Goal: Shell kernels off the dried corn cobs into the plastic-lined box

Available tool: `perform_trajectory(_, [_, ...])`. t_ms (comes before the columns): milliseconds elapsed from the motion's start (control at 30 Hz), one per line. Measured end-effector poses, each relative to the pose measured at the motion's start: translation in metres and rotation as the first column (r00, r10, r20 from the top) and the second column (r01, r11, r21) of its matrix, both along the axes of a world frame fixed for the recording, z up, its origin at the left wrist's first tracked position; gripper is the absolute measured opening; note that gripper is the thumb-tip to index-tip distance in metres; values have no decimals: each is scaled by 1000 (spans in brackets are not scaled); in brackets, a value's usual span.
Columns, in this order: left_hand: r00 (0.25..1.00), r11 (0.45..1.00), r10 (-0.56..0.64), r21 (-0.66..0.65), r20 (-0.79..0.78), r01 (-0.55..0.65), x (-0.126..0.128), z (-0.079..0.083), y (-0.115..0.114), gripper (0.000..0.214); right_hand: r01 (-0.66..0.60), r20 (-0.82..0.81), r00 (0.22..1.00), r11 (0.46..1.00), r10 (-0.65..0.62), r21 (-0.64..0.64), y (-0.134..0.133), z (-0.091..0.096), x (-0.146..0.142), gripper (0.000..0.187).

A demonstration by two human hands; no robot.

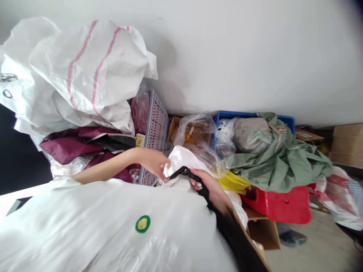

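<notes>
A large white plastic-wrapped bundle (119,226) with a green and yellow round sticker (142,224) fills the lower part of the view. My left hand (154,162) pinches the white top end of the bundle (184,156), fingers closed on it. Just right of it, my right hand (210,187) is closed on a black strap (185,172) that runs across the bundle's top and down past my wrist.
White woven sacks with pink stripes (82,71) pile up at the left over maroon cloth (73,143). A lilac crate (154,128), clear bags (195,132), a blue crate (227,115) with green cloth (283,158), a red bin (283,206) and cardboard boxes (263,230) crowd the wall.
</notes>
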State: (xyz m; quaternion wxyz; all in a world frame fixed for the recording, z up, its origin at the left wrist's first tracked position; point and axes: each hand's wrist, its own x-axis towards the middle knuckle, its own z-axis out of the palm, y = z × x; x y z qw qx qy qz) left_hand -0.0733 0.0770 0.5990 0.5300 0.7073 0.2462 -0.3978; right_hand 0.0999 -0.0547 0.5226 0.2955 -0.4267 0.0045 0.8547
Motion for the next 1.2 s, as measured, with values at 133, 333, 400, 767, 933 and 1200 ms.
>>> perform_trajectory(133, [988, 991, -128, -34, 91, 131, -3, 70, -20, 30, 13, -45, 999, 995, -17, -103, -3, -2, -1, 29])
perform_trajectory(333, [941, 963, -268, 88, 208, 255, 5, 86, -44, 28, -13, -67, 998, 992, 5, -122, -3, -2, -1, 28])
perform_trajectory(400, [916, 945, -326, 115, 236, 306, 7, 81, -43, 29, -13, -66, 998, 994, 6, -107, -4, -2, -1, 29])
perform_trajectory(767, [958, 979, -202, 53, 201, 196, 11, 81, -39, 31, -117, -10, 993, 993, 117, -4, -2, 1, 9, 33])
perform_trajectory(933, [992, 996, -33, -82, 118, 42, 18, 52, -6, 36, -272, 366, 911, 944, 190, 186, 0, 0, 31, 28])
perform_trajectory(1200, [994, 990, -101, 104, 51, 95, 38, -3, 3, 38, -413, 807, 580, 894, 112, 172, -69, 25, 84, 37])
